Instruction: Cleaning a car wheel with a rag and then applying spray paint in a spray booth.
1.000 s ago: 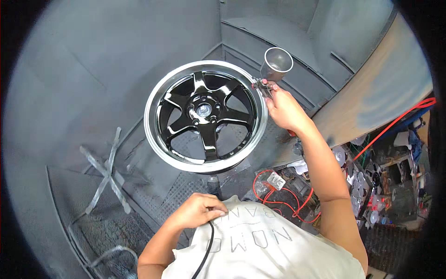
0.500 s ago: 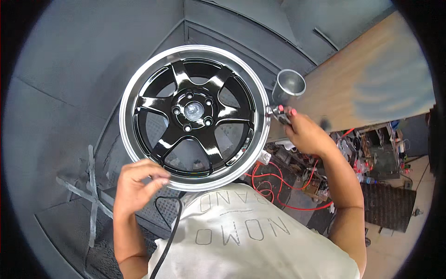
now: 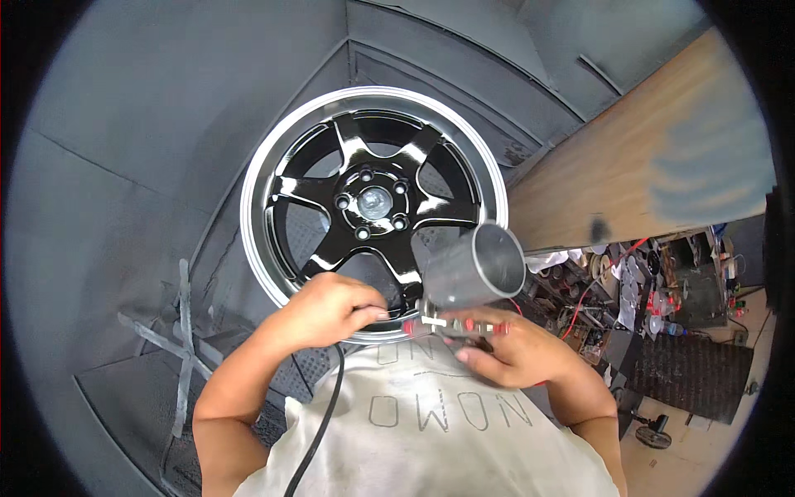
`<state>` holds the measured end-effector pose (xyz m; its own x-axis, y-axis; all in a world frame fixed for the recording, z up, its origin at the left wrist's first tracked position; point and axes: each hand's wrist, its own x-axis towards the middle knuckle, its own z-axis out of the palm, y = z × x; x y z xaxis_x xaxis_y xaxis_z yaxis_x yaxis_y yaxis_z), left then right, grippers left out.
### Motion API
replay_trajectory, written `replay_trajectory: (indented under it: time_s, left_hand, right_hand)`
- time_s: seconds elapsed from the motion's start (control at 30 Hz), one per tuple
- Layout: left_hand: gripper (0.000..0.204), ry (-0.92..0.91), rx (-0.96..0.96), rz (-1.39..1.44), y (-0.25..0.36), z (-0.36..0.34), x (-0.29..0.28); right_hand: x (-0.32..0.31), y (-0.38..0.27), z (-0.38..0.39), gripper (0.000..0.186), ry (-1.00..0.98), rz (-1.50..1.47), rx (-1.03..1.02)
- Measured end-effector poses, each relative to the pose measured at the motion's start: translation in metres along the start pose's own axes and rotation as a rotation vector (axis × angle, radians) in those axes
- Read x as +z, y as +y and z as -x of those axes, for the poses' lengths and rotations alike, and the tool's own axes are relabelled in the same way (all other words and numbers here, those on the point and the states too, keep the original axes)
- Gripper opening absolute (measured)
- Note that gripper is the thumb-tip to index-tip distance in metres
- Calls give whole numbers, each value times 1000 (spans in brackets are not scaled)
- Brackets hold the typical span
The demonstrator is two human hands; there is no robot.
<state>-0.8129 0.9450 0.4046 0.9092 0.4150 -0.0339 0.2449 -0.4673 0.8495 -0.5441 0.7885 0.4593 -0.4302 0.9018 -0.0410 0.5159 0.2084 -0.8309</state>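
A glossy black multi-spoke wheel (image 3: 315,190) with a bright silver lip lies face up in front of me. My right hand (image 3: 517,352) is wrapped round a spray gun (image 3: 460,325) at the wheel's near right edge. The gun's grey metal cup (image 3: 464,269) tilts over the wheel and hides part of a spoke and the lip. Over the near edge of the wheel, left of the gun, is my left hand (image 3: 335,311). Its fingers are curled and the thumb is drawn in; whatever they pinch, if anything, does not show.
A wooden board (image 3: 629,174) with grey overspray stands at right. Beyond it is a cluttered work area with a red hose (image 3: 580,308) and a small black fan (image 3: 654,432). A grey cross-shaped stand (image 3: 184,356) is at left. A black cable (image 3: 327,414) hangs before my shirt.
My right hand has brought the spray gun from the wheel's far right side to its near edge, the cup now tilted. My left hand has moved right, closer to the gun. The view has shifted slightly.
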Motion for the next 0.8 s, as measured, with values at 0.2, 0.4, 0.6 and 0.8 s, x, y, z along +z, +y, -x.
replay_trajectory:
  time_s: [0.2,0.4,0.6,0.8]
  left_hand:
    - [11,276,46,-306,-31,-25,-37]
    - [30,591,-52,-820,-70,-42,-78]
    - [35,498,-257,-896,-91,-47,-68]
    - [34,601,-349,-880,-84,-42,-41]
  right_hand:
    - [-11,27,-37,37,340,-5,243]
    - [-20,41,-53,32,430,213,355]
    - [-29,39,-26,17,163,171,135]
    - [-91,74,5,38,339,378,271]
